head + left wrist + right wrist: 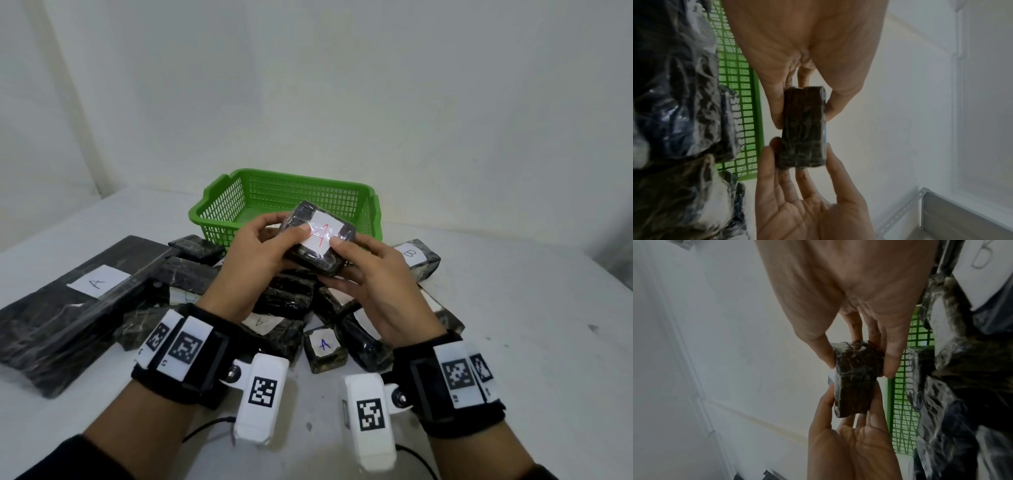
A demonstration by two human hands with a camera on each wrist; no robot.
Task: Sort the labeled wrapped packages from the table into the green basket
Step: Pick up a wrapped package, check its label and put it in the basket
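- Above the pile, at the centre of the head view, I hold one small packet (317, 240) in both hands, in the air and in front of the near wall of the basket (219, 212).
- My left hand (263, 250) grips the packet at its 9 o'clock end: the thumb lies on the top face and touches the white label, and the other fingers curl under it.
- My right hand (370, 274) grips the 3 o'clock end in the same way, thumb on the label edge, fingers below.
- On the label there is a red mark like the figure 1, under clear wrap.
- From the left wrist view the packet (804, 128) shows only its dark narrow side, pinched between the fingers of the two hands.
- From the right wrist view the packet (856, 378) looks the same, with the green mesh (904, 386) behind it.
- At 12 o'clock from my hands the basket stands on the white table (513, 325); I cannot see any packet inside it.
- At 9 o'clock lies a long flat packet (68, 308) with label "A".
- At 6 o'clock, under my wrists, a small cube packet (325, 349) has a blue "A".
- At 3 o'clock a packet (416, 257) marked "B" lies just beside the basket corner.
- More dark packets are heaped between these, touching each other.
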